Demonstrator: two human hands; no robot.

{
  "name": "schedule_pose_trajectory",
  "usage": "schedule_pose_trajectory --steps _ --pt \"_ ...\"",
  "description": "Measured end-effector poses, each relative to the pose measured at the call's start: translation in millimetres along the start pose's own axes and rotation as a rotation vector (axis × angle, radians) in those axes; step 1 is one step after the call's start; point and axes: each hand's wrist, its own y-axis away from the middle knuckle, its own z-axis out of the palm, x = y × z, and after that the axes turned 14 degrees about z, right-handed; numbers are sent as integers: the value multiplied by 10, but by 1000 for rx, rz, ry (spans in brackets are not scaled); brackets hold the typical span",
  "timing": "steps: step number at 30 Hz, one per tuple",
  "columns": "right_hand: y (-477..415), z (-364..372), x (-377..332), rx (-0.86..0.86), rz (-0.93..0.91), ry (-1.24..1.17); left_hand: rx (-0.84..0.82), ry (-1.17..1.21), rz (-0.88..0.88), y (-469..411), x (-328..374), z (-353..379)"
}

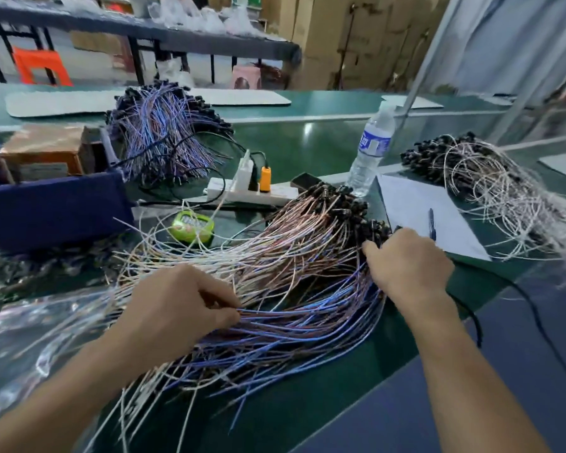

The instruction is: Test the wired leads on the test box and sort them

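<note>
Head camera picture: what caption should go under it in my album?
Two bare hands, left and right, sort a big pile of wires on a green table.

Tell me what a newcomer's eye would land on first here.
First, the big fan of blue, white and pink wired leads spread across the green table, with the left hand pinching its strands and the right hand at its black connector ends. Then the bright green counter just behind.

I've got the big lead pile (291, 273) centre frame, power strip (252, 192) behind it, water bottle (371, 152) upper right, paper (422, 210) with a pen (432, 223) on it right.
</note>
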Motion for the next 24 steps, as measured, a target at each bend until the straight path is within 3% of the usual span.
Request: schedule_pose_trajectory --steps 2,4,15,24 --pt "80 -11 -74 107 -26 -26 51 20 -2 22 -6 -10" --pt "183 -16 -162 104 -68 -109 117 85 1 14 -24 -7" --pt "1326 -36 -1129 -437 -618 -721 486 309 -58 85 -365 -285" --pt "2444 -26 -2232 -664 -857 -787 785 295 -307 951 -954 -946"
